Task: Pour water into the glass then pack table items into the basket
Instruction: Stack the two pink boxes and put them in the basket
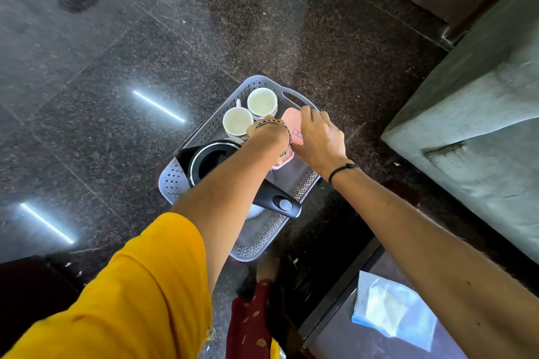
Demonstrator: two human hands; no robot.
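right hand (318, 137) grips the pink box (290, 119) inside the basket (172, 181).

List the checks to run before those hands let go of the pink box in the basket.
1. Pink box inside the basket walls: ok.
2. Right hand grip on the box: ok, fingers curl over its far edge.
3. Left hand grip: cannot tell, hidden behind its wrist.
4. Near cup and far cup upright: ok.
5. Kettle standing in the basket: ok.
6. Box resting on the basket floor: cannot tell.
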